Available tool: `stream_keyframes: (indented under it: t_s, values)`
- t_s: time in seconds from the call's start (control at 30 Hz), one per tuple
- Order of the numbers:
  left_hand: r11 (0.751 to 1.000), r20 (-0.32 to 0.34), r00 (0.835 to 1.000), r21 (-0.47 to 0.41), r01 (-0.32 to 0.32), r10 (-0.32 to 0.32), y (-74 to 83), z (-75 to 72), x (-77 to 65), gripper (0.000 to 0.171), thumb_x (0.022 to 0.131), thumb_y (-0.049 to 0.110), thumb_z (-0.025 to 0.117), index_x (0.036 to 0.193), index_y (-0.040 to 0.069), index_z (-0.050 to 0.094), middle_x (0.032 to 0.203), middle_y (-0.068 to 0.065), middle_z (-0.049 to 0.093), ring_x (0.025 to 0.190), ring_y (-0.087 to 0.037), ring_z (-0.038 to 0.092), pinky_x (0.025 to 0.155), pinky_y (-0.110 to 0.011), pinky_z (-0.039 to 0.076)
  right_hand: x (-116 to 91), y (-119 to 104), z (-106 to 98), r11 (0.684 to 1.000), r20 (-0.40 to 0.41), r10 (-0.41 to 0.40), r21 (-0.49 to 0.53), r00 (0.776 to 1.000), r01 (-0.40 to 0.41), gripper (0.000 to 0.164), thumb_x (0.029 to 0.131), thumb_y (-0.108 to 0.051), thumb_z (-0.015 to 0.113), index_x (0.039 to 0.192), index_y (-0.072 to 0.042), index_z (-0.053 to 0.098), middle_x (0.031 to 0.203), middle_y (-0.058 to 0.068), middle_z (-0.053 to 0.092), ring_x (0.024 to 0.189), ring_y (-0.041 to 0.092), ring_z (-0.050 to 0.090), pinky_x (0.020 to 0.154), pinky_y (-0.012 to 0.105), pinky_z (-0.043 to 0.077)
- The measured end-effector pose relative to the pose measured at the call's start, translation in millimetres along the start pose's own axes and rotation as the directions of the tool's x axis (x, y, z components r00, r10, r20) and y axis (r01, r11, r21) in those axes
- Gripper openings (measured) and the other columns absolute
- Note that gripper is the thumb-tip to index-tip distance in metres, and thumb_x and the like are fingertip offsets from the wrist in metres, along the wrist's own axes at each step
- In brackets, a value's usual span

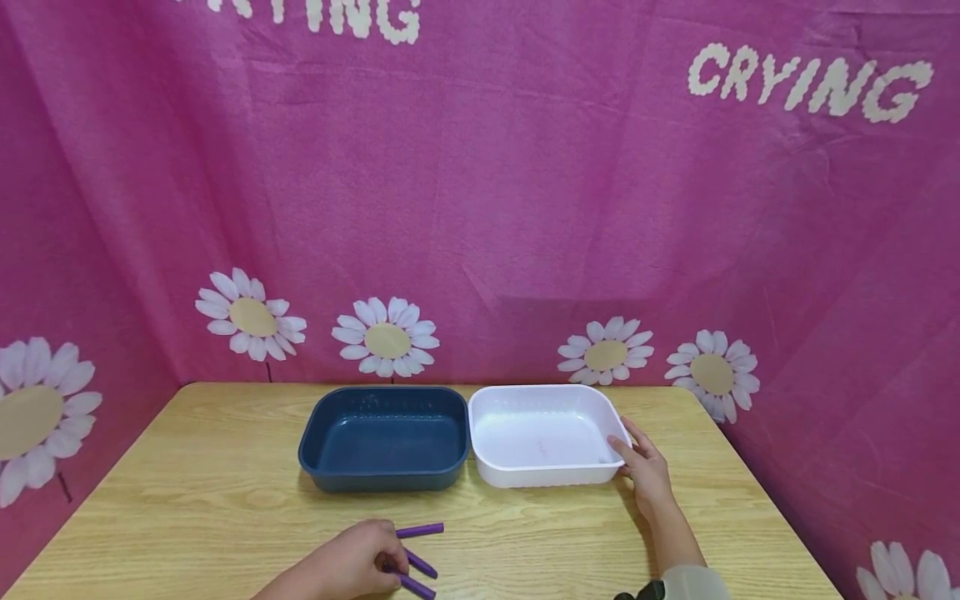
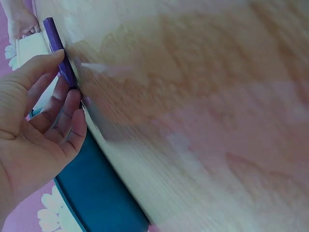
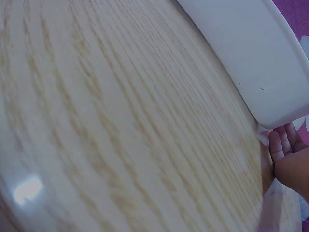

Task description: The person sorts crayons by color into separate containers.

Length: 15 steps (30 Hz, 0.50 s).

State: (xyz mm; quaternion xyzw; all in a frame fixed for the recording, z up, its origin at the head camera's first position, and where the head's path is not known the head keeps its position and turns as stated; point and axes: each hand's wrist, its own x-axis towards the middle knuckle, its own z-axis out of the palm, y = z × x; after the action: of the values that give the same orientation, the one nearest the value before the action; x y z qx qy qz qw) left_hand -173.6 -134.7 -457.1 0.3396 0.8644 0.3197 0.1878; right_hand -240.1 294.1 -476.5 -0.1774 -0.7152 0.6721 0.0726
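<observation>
My left hand (image 1: 358, 557) is low in the head view, over the table's near part. Its thumb and fingers pinch a slim purple stick (image 1: 417, 587), whose flat-sided body (image 2: 54, 35) shows in the left wrist view. Two more purple sticks lie beside that hand, one stick (image 1: 422, 563) near the fingertips and another stick (image 1: 422, 530) farther back. At the white tray's (image 1: 536, 477) right end, my right hand (image 1: 649, 472) grips the wall, thumb over the rim and fingers outside. In the right wrist view those fingers (image 3: 285, 137) are at the tray's lower corner.
A dark blue tray (image 1: 386, 482) stands directly left of the white one, their rims side by side. Both are on a wooden table (image 1: 225, 475) near its back edge. Behind hangs a pink curtain (image 1: 480, 208) with daisies. A dark strap (image 1: 651, 591) is on the right wrist.
</observation>
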Motion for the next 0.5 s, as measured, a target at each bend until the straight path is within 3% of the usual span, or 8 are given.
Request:
stream_keyframes:
  t_s: [0.3, 0.5]
  values:
    - [0.999, 0.019, 1.000, 0.034, -0.003, 0.002, 3.1, -1.8, 0.8, 0.004, 0.079, 0.017, 0.071, 0.082, 0.017, 0.072, 0.077, 0.015, 0.052, 0.068, 0.003, 0.043, 0.063, -0.017, 0.039, 0.8, 0.0, -0.9, 1.000, 0.002, -0.003, 0.008, 1.000, 0.003, 0.065, 0.088, -0.031, 0.065, 0.144, -0.018, 0.036, 0.125, 0.009, 0.047, 0.081, 0.001, 0.056, 0.070, 0.016, 0.047]
    - [0.998, 0.093, 0.994, -0.019, 0.067, -0.065, 0.7, -2.9, 1.8, 0.005, 0.083, 0.023, 0.068, 0.082, 0.021, 0.072, 0.077, 0.014, 0.056, 0.069, -0.001, 0.048, 0.066, -0.019, 0.042, 2.4, 2.5, -1.7, 1.000, -0.001, -0.007, 0.015, 1.000, 0.007, 0.064, 0.087, -0.031, 0.065, 0.143, -0.018, 0.038, 0.106, -0.007, 0.052, 0.080, 0.002, 0.057, 0.069, 0.016, 0.048]
